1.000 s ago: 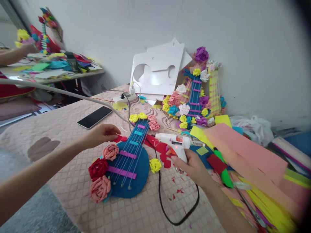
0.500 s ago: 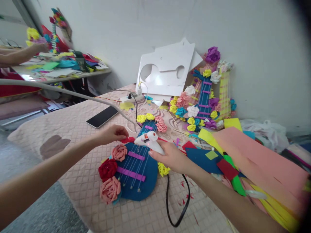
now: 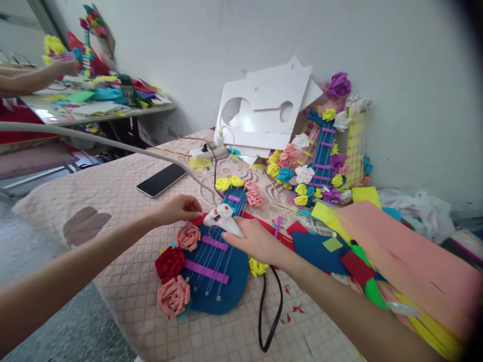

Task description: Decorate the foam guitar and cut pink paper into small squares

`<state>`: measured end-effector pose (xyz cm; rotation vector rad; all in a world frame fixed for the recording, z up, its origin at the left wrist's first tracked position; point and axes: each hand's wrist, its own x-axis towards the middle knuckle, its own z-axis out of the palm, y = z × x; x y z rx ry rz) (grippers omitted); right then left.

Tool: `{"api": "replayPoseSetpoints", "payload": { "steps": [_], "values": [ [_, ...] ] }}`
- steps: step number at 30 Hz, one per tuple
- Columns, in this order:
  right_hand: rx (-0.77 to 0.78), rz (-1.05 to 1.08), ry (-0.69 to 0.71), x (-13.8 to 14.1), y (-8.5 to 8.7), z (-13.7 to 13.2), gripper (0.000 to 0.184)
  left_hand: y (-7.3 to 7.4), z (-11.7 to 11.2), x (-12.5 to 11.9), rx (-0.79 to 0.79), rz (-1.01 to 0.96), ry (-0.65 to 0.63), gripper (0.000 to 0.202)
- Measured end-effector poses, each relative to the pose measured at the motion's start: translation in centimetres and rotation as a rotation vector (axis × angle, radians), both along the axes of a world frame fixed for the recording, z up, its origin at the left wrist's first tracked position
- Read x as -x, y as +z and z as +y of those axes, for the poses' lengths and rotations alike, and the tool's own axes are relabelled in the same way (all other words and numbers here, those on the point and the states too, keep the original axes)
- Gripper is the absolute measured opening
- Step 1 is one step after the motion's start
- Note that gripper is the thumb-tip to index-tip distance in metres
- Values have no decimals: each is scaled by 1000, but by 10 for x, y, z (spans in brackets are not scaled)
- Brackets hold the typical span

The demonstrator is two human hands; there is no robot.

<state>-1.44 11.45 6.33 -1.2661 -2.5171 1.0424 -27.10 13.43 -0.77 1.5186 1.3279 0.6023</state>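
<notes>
While clamped round the grip of a white glue gun [image 3: 222,220], hovers low over a blue paper guitar [image 3: 221,274]: right hand [image 3: 253,240], fingers curled tight on the handle, thumb along the top; barrel jutting past the knuckles toward the left, nozzle aimed where the guitar's round body narrows to its neck; small red light glowing on the barrel's side. Just beside the nozzle, left hand [image 3: 178,208], fingertips pinched narrow on a red paper scrap [image 3: 196,219] at the body's upper edge; cannot tell whether nozzle and scrap touch.

Along the guitar's left rim, three paper roses: pink rose [image 3: 188,236] nearest the left hand, dark red rose [image 3: 170,263] below it, larger pink rose [image 3: 173,296] lowest; across the body, purple strips under pale strings. Tucked under the right wrist, yellow paper flower [image 3: 257,266]; trailing from there, black cord [image 3: 270,311], looping down over the quilted cover [image 3: 113,201] and back up.

Farther out: dark phone [image 3: 161,179] lying flat beyond the left hand; white power strip [image 3: 207,150] behind it; white cardboard cutouts [image 3: 264,110] propped on the wall; second flowered guitar [image 3: 320,151] leaning beside them; stacked coloured paper sheets [image 3: 396,246] to the right; far left, another person's arm [image 3: 26,83] over a cluttered table.
</notes>
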Motion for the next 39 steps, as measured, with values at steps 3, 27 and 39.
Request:
{"api": "replayPoseSetpoints", "payload": {
  "steps": [3, 27, 39],
  "values": [
    [-4, -21, 10, 2, 0, 1, 24, 2, 1, -2, 14, -1, 21, 36],
    [30, 74, -25, -7, -3, -1, 27, -10, 5, 4, 42, 120, -27, 36],
    [59, 211, -25, -32, 0, -11, 27, 8, 0, -9, 128, 50, 68, 41]
  ]
}}
